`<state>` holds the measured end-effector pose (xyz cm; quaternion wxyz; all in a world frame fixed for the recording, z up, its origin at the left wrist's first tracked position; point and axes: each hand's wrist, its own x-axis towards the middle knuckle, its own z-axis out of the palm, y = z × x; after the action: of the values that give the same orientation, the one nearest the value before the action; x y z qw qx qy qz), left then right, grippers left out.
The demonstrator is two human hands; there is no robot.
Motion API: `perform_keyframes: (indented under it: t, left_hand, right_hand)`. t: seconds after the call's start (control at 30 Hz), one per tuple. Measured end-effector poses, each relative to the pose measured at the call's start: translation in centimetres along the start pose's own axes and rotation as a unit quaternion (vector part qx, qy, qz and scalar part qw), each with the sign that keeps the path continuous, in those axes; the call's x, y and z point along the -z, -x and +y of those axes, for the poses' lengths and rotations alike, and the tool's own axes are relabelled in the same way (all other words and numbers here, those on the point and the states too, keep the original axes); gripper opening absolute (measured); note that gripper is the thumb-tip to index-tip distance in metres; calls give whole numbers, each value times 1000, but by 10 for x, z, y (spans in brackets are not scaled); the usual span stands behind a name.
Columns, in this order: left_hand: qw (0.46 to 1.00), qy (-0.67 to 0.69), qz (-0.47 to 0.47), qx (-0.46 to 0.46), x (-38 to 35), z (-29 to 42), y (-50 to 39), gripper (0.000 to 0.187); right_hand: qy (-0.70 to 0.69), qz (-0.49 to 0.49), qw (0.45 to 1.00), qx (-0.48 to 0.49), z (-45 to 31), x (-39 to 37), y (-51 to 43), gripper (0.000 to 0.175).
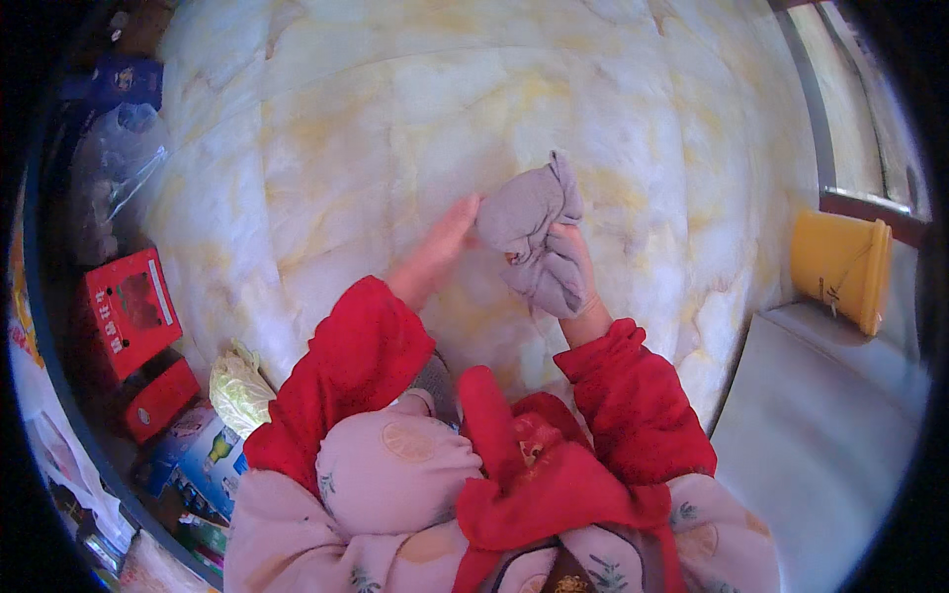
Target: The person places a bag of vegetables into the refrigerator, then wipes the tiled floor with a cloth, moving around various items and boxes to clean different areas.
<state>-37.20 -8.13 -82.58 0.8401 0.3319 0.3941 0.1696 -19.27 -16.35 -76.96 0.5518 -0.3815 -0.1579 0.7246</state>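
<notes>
A bundled grey cloth [530, 215] is held over the marbled floor in front of me. My right hand [582, 267] grips its right side; folds of the fabric cover most of the fingers. The bundle bulges toward the upper left, and a crumpled part hangs below. My left hand [445, 241] is blurred, stretched out flat at the cloth's left edge. Its fingertips reach the fabric or come very near it; whether they touch cannot be told. Red sleeves cover both forearms.
Marbled floor [334, 148] extends ahead. To the left are a clear plastic bag [122, 163], red boxes [133, 311], a napa cabbage [239, 389] and a blue printed carton [211, 452]. On the right, a yellow plastic container [838, 267] stands on a grey flat surface [815, 400].
</notes>
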Motion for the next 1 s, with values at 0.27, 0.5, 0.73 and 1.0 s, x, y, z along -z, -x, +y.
perform_keyframes:
  t: [0.27, 0.5, 0.73, 1.0]
  left_hand:
    - [959, 264, -92, -45, -49, 26, 22, 73]
    - [968, 234, -87, -21, -35, 26, 15, 71]
    - [985, 164, -18, 53, -29, 33, 19, 74]
    - [984, 145, 47, 91, -1, 18, 15, 76]
  right_hand:
    - [-219, 80, 970, -71, -4, -3, -8, 50]
    - [-121, 179, 972, -90, -1, 29, 2, 44]
    - [-33, 171, 980, -93, -6, 15, -5, 38]
    - [114, 200, 972, -51, -7, 46, -6, 37]
